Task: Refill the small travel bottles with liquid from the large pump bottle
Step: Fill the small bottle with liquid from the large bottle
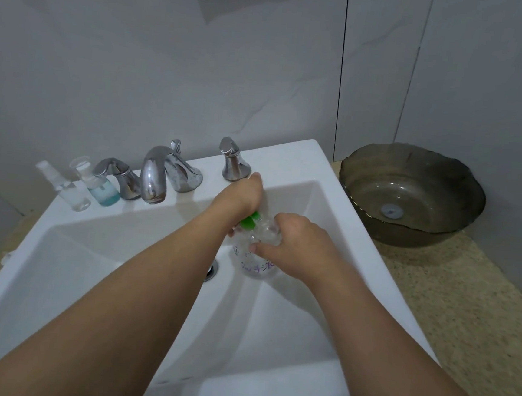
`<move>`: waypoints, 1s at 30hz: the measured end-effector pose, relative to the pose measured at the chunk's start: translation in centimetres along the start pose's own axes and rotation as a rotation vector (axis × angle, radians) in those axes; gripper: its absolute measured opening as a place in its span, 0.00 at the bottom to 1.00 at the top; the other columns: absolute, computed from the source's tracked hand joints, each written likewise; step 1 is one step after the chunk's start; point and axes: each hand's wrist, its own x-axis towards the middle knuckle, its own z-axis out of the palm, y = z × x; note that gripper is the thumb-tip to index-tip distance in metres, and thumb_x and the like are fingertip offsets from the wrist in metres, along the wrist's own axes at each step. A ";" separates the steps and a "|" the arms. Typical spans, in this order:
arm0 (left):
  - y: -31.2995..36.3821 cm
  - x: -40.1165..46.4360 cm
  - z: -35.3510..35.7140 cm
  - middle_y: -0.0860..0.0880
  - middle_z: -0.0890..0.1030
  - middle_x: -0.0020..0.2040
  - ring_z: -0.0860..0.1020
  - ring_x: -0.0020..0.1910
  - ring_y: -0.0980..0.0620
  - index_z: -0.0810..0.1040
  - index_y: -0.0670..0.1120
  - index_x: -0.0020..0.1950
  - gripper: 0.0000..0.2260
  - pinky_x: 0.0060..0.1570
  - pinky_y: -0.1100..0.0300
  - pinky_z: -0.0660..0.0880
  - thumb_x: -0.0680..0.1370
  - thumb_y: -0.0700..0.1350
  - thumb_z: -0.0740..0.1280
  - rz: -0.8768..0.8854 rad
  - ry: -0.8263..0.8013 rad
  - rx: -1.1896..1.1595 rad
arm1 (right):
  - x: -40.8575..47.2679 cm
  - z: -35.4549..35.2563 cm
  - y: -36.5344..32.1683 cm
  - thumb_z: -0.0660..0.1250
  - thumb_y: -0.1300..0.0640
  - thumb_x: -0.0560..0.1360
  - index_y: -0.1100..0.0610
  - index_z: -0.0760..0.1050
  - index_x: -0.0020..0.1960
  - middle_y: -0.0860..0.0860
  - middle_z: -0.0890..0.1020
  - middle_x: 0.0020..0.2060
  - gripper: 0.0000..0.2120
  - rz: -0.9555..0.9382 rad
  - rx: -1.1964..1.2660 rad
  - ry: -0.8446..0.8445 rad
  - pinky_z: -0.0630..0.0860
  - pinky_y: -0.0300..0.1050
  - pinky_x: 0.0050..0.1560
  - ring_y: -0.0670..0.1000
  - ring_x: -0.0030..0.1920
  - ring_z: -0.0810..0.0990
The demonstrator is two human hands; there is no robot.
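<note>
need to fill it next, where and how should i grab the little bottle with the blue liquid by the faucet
Judging by its pose, grip the small blue-liquid bottle around its round body, below the clear cap. It stands upright on the sink ledge, wedged between the clear spray bottle and the left faucet handle, so come from the front, over the basin.

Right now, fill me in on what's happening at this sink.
A person holds the large pump bottle over the white sink. The right hand grips its clear body; the left hand is up at the green pump top. Two small travel bottles stand untouched on the ledge beside the faucet.
</note>
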 end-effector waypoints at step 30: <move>0.4 0.8 -1.4 0.36 0.82 0.57 0.81 0.54 0.33 0.75 0.38 0.68 0.42 0.58 0.36 0.77 0.78 0.73 0.46 -0.041 -0.163 0.157 | 0.0 0.0 -0.5 0.67 0.35 0.70 0.52 0.74 0.50 0.46 0.80 0.48 0.21 -0.032 0.071 0.043 0.75 0.46 0.49 0.50 0.49 0.78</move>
